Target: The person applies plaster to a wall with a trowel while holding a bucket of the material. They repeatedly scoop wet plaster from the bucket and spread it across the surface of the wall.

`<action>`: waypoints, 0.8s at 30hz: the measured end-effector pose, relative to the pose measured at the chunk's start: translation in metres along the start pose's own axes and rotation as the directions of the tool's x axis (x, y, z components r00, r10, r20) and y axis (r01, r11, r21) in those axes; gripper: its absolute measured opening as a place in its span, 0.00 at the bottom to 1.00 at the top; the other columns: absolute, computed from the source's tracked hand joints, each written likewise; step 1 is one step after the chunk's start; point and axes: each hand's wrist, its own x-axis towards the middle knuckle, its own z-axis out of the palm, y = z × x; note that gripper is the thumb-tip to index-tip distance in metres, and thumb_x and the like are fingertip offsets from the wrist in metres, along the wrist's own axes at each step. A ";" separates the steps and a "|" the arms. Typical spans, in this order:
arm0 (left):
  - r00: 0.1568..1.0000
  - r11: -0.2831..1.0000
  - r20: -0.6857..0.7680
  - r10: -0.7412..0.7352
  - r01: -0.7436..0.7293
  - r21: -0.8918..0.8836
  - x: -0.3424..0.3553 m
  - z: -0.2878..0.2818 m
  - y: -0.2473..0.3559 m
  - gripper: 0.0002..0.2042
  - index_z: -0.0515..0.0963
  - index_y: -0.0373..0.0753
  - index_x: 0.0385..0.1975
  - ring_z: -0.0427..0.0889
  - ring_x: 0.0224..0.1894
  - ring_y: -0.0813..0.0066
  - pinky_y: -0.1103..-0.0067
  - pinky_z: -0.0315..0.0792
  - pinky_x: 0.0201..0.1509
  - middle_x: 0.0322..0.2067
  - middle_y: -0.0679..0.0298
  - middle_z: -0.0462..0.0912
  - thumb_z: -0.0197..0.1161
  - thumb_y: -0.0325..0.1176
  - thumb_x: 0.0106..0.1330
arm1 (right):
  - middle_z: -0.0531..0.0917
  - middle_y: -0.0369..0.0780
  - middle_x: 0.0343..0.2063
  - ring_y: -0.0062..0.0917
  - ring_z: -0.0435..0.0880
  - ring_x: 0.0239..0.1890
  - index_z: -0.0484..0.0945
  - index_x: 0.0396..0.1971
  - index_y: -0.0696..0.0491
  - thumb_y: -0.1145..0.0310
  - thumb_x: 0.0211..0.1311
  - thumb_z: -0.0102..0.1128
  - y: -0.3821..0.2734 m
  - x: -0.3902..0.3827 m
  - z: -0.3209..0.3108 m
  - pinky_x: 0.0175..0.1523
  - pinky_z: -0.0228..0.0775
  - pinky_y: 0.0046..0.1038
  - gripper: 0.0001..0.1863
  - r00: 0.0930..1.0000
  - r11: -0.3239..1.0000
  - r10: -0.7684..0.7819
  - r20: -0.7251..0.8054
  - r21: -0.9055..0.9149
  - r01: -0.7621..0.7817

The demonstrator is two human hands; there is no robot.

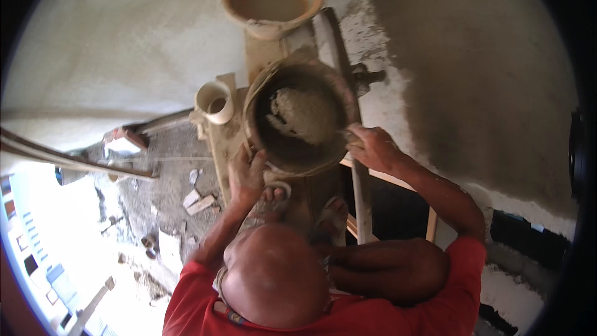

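Note:
A round, mortar-stained basin [254, 118] rests on wooden planks in front of me, with a lump of wet grey-beige mortar [308, 115] inside. My left hand [247, 174] grips the basin's near left rim, thumb and fingers closed over the edge. At the near right rim, my right hand [374, 148] is closed too. Its fingers bend over the edge, and whether a thin tool also lies under them is too blurred to tell. Both forearms reach forward from red sleeves.
Beyond the basin stands a wide tub [273, 0] of cloudy water. A white cup [214, 102] sits at the planks' left edge. A wooden pole [360, 196] runs along the right, near a partly damp plastered wall [485, 81]. Rubble [199, 202] lies on the ground at lower left.

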 end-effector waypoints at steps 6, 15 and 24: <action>1.000 0.991 0.007 0.022 -0.021 -0.129 -0.003 -0.012 -0.002 0.10 0.76 0.31 0.44 0.77 0.27 0.80 0.80 0.73 0.30 0.28 0.64 0.81 0.54 0.30 0.71 | 0.84 0.54 0.36 0.51 0.83 0.42 0.74 0.48 0.57 0.62 0.58 0.63 -0.031 -0.008 -0.052 0.48 0.76 0.44 0.21 0.998 1.000 -0.013 -0.058 0.025 0.015; 0.998 0.997 0.034 0.046 -0.044 -0.058 0.001 -0.016 -0.009 0.13 0.77 0.31 0.46 0.78 0.24 0.81 0.82 0.70 0.27 0.27 0.65 0.81 0.56 0.35 0.71 | 0.83 0.44 0.34 0.30 0.84 0.35 0.76 0.50 0.59 0.65 0.52 0.70 -0.112 -0.079 -0.193 0.42 0.75 0.30 0.26 0.949 0.986 -0.163 -0.269 -0.032 0.161; 0.993 0.991 0.117 -0.004 0.020 -0.132 0.001 0.000 0.000 0.14 0.76 0.30 0.51 0.78 0.26 0.82 0.83 0.71 0.29 0.30 0.64 0.82 0.54 0.32 0.71 | 0.80 0.42 0.43 0.22 0.79 0.35 0.64 0.67 0.55 0.53 0.68 0.59 0.039 -0.141 -0.299 0.42 0.77 0.32 0.33 0.290 0.656 0.571 -0.768 0.215 -0.724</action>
